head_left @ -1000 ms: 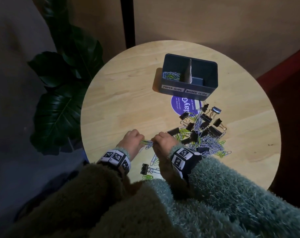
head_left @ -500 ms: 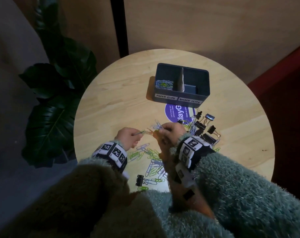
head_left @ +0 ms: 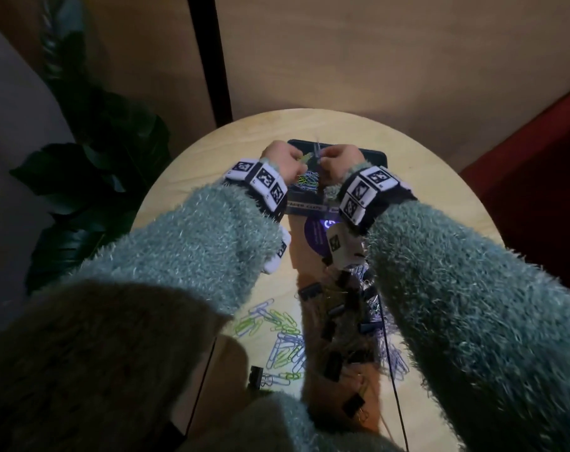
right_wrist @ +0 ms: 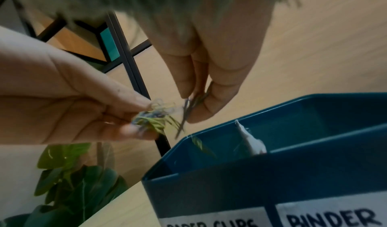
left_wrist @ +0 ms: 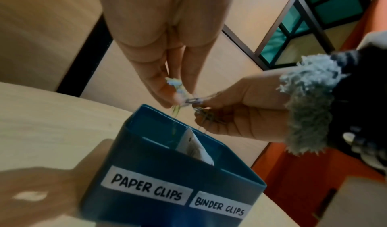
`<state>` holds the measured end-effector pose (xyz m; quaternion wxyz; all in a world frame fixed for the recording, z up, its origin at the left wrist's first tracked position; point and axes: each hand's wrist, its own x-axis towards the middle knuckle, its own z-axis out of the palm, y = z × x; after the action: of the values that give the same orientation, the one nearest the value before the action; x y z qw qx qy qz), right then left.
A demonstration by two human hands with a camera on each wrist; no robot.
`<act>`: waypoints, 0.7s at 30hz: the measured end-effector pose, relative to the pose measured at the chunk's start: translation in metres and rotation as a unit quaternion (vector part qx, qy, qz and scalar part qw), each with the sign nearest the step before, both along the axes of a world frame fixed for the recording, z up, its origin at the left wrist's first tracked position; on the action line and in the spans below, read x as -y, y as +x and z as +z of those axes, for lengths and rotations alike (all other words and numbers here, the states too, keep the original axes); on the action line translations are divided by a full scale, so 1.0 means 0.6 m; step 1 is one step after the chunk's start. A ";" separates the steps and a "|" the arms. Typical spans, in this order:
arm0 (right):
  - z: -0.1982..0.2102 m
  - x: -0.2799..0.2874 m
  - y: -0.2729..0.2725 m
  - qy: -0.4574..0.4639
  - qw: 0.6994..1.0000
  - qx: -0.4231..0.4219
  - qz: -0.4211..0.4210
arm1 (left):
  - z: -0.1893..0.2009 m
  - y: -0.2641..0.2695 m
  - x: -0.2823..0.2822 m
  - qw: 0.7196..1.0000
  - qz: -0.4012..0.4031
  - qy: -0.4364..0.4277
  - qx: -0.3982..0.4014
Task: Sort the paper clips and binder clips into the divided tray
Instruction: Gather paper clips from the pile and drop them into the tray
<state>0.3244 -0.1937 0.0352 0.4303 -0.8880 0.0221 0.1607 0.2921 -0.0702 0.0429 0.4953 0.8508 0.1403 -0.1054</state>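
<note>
Paper clips [head_left: 278, 334] — green, blue and lilac — lie scattered on the round wooden table [head_left: 186, 197] nearest the person, between the two fuzzy teal sleeves [head_left: 466, 305]. Just right of them is a tangle of black binder clips [head_left: 337, 313] mixed with more paper clips, partly under the right forearm; one binder clip [head_left: 256, 375] sits apart at the near left of the spread. Beyond the heap a round purple sticker [head_left: 314, 234] shows on the tabletop.

Farther out stands the divided tray [left_wrist: 167, 169], dark blue, its front wall labelled "PAPER CLIPS" on the left and "BINDER CLIPS" on the right, with a pale divider [left_wrist: 193, 147] upright between the two compartments. The left compartment already holds a layer of coloured paper clips.

Both hands hover together over the left compartment. The left hand [right_wrist: 69, 101] has its fingers curled round a small bunch of green and blue paper clips — thumb pressed against them. The right hand [left_wrist: 236, 108] pinches a few darker paper clips between thumb and fingertips, the clips hanging down toward the tray's opening. A blurred green clip shows just inside the left compartment's far wall; whether it is falling or resting I cannot tell.

Past the table's left edge stands a large-leafed green plant [head_left: 91, 177].
</note>
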 end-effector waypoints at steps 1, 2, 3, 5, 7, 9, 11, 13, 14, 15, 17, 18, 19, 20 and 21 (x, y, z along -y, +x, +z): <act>0.000 -0.001 0.001 -0.012 1.000 -0.008 0.010 | 0.000 0.004 0.003 0.999 -0.025 0.032 -0.008; -0.002 0.000 0.001 -0.024 0.999 -0.012 0.019 | -0.004 0.005 0.004 0.997 -0.047 0.065 -0.011; -0.004 0.001 -0.003 -0.039 0.999 -0.009 0.022 | -0.008 0.001 0.005 0.994 -0.059 0.087 -0.008; -0.009 0.006 -0.025 -0.060 0.998 0.028 0.012 | -0.020 -0.018 0.004 0.994 -0.055 0.097 0.010; -0.021 0.009 -0.062 -0.110 0.984 0.127 0.057 | -0.037 -0.055 -0.005 0.997 -0.052 0.060 0.013; -0.042 0.010 -0.107 -0.155 0.952 0.175 0.197 | -0.059 -0.102 -0.019 0.993 -0.104 0.016 -0.045; -0.074 0.008 -0.153 -0.202 0.921 0.096 0.320 | -0.086 -0.153 -0.034 0.979 -0.163 0.023 -0.117; -0.108 0.002 -0.201 -0.255 0.884 0.014 0.391 | -0.119 -0.205 -0.045 0.960 -0.209 0.097 -0.161; -0.122 -0.001 -0.226 -0.274 0.869 -0.007 0.411 | -0.136 -0.227 -0.048 0.944 -0.238 0.154 -0.168; -0.133 -0.005 -0.250 -0.287 0.859 -0.019 0.424 | -0.152 -0.249 -0.050 0.926 -0.268 0.208 -0.169; -0.148 -0.010 -0.293 -0.311 0.839 -0.011 0.446 | -0.171 -0.286 -0.050 0.906 -0.298 0.255 -0.160; -0.152 -0.008 -0.313 -0.321 0.828 0.010 0.459 | -0.174 -0.303 -0.049 0.907 -0.298 0.258 -0.153; -0.155 -0.005 -0.331 -0.330 0.813 0.039 0.478 | -0.177 -0.320 -0.049 0.909 -0.295 0.255 -0.144; -0.159 0.000 -0.341 -0.336 0.793 0.077 0.503 | -0.180 -0.331 -0.050 0.913 -0.294 0.248 -0.138; -0.162 0.008 -0.355 -0.338 0.771 0.106 0.529 | -0.181 -0.346 -0.051 0.914 -0.297 0.241 -0.135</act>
<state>0.1116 -0.1982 -0.0619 -0.0516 -0.8587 -0.4442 0.2501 0.0846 -0.0394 -0.0657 0.1979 0.9245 -0.0321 -0.3242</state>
